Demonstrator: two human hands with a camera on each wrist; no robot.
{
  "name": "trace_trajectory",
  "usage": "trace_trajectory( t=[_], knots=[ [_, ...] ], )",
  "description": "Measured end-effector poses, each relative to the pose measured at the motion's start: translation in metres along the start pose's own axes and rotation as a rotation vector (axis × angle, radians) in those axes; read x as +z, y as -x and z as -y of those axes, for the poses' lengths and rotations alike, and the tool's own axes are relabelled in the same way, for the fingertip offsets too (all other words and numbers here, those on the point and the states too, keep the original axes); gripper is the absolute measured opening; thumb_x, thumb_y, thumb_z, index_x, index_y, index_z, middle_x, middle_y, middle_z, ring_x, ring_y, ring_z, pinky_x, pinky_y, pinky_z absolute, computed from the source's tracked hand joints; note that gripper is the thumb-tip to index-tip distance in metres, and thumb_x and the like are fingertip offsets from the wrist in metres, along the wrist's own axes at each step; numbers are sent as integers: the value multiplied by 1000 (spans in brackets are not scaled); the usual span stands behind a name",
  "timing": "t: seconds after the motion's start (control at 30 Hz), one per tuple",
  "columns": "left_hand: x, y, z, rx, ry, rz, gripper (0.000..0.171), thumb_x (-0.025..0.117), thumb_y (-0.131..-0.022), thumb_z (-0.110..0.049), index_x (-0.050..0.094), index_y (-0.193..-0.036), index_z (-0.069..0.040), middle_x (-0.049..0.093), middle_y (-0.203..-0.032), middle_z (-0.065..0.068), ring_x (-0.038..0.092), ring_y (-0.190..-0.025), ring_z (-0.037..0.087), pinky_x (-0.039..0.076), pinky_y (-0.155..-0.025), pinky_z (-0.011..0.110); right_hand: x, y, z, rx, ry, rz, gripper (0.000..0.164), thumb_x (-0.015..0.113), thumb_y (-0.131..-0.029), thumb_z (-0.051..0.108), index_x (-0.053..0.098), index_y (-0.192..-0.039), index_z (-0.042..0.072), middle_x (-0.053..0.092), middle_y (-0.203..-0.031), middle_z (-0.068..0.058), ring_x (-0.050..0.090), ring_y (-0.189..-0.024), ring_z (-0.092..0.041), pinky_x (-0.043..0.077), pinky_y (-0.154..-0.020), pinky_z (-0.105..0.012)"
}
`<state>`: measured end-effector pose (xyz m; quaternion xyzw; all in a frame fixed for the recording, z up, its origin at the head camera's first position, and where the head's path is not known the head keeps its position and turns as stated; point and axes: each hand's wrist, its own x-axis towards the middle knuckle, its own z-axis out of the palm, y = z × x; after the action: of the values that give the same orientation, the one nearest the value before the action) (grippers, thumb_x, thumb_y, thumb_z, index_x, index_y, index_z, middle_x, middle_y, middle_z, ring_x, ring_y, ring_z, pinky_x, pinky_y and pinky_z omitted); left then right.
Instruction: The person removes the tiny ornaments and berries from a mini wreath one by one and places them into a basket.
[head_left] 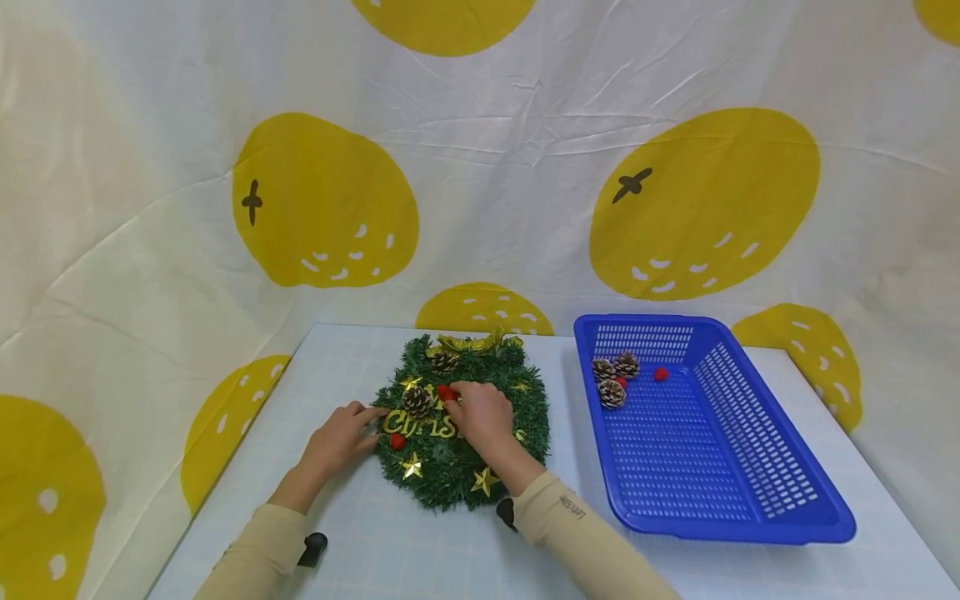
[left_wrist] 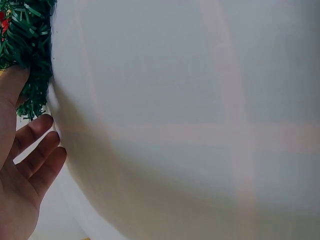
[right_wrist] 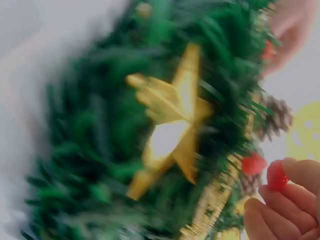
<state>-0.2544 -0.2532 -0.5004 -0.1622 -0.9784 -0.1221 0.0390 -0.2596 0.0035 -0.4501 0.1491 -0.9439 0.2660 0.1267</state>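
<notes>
A green tinsel wreath lies on the table, trimmed with gold stars, gold lettering, pine cones and a red berry-like ball at its left. Over the middle of the wreath, my right hand pinches a small red ball between thumb and fingers, close to another red ball in the right wrist view. At the wreath's left edge rests my left hand. One of its digits touches the foliage, and the other fingers extend loosely beside it.
To the right stands a blue plastic basket with slotted walls. In its far left corner sit pine cones and red balls. A white cloth printed with yellow fruit hangs behind the table.
</notes>
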Motion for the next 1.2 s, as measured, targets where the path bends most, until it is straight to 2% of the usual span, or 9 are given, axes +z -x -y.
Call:
trace_trajectory(
  t=[0.13, 0.27, 0.43, 0.5, 0.6, 0.77, 0.97, 1.0, 1.2],
  knots=[
    [-1, 1, 0, 9, 3, -7, 41, 73, -89, -18, 64, -129, -14, 55, -99, 7, 52, -83, 23, 46, -57, 37, -12, -5, -3, 30, -97, -13, 30, 71, -92, 21, 72, -118, 7, 73, -90, -7, 42, -38, -9, 30, -37, -22],
    [-2, 1, 0, 12, 4, -9, 41, 73, -89, -18, 64, -128, -13, 56, -99, 7, 53, -83, 23, 47, -58, 38, -24, -12, -7, 39, -217, -15, 31, 70, -92, 15, 69, -121, 4, 73, -101, -9, 60, -58, -12, 42, -48, -22],
    [-2, 0, 0, 8, 1, -9, 40, 72, -90, -18, 64, -129, -13, 56, -99, 7, 53, -83, 23, 46, -57, 37, -39, -18, -11, 50, -315, -24, 30, 68, -93, 9, 69, -122, 5, 70, -110, -12, 68, -77, -20, 44, -49, -26],
    [-2, 0, 0, 10, 2, -12, 40, 72, -89, -17, 64, -129, -13, 56, -99, 7, 53, -83, 23, 46, -58, 37, -45, -20, -13, 62, -328, -25, 30, 67, -93, 10, 68, -123, 5, 69, -114, -13, 69, -80, -22, 45, -50, -27],
    [-2, 0, -1, 17, 4, -18, 40, 73, -89, -17, 64, -128, -13, 56, -98, 7, 53, -82, 23, 46, -57, 38, -51, -22, -16, 81, -345, -23, 32, 66, -94, 13, 66, -125, 4, 67, -117, -13, 68, -92, -24, 50, -61, -28],
    [-1, 1, 0, 20, 2, -16, 40, 73, -89, -19, 64, -128, -14, 56, -99, 6, 53, -82, 22, 46, -57, 37, -66, -27, -22, 125, -397, -55, 33, 67, -94, 16, 66, -125, 5, 68, -113, -13, 67, -97, -27, 53, -77, -42],
    [-1, 1, 1, 16, 1, -10, 40, 72, -89, -18, 64, -128, -14, 56, -99, 7, 53, -83, 23, 46, -58, 38, -86, -34, -27, 149, -406, -89, 32, 70, -92, 19, 68, -122, 8, 71, -109, -11, 69, -95, -25, 54, -79, -43],
    [-1, 1, 0, 13, 3, -8, 40, 72, -90, -19, 64, -128, -14, 56, -99, 7, 53, -83, 23, 46, -58, 38, -89, -34, -28, 153, -399, -90, 32, 69, -93, 20, 68, -122, 8, 71, -110, -11, 69, -95, -25, 54, -74, -42],
    [0, 1, -2, 4, 14, -1, 40, 72, -90, -19, 64, -129, -14, 56, -100, 7, 53, -85, 24, 47, -58, 38, -107, -39, -34, 172, -359, -102, 34, 68, -94, 22, 66, -123, 6, 70, -113, -12, 66, -103, -27, 52, -84, -43]
  ],
)
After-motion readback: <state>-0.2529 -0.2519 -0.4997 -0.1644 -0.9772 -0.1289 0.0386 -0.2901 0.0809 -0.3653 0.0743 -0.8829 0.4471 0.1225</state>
